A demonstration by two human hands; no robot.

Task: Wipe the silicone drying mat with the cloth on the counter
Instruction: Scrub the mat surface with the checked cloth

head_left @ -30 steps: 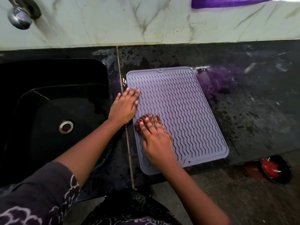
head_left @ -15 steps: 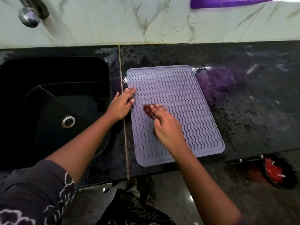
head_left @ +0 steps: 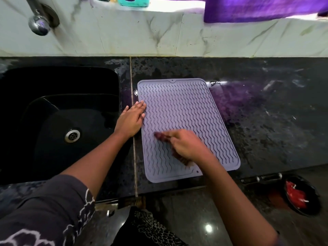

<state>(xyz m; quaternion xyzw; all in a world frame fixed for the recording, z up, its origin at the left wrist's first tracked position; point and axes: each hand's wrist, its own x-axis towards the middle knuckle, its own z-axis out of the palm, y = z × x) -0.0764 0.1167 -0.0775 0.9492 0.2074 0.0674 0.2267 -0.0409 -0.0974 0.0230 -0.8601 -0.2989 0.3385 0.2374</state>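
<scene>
A lilac silicone drying mat point(head_left: 184, 110) with wavy ridges lies flat on the wet black counter point(head_left: 266, 125), just right of the sink. My right hand point(head_left: 186, 145) presses a small brown cloth point(head_left: 160, 136) onto the mat's near-left part; the cloth shows blurred at my fingertips and under my palm. Resting flat with its fingers together, my left hand point(head_left: 131, 119) lies on the mat's left edge and holds nothing.
A black sink point(head_left: 53, 103) with a metal drain point(head_left: 72, 135) lies to the left, a chrome tap point(head_left: 40, 23) above it. Purple fabric point(head_left: 257, 8) hangs over the marble backsplash. On the floor at lower right stands a dark bowl with red contents point(head_left: 300, 196).
My right hand has slid the cloth from the mat's near-left edge toward its middle. My left hand has eased left, so only its fingertips lie on the mat's edge.
</scene>
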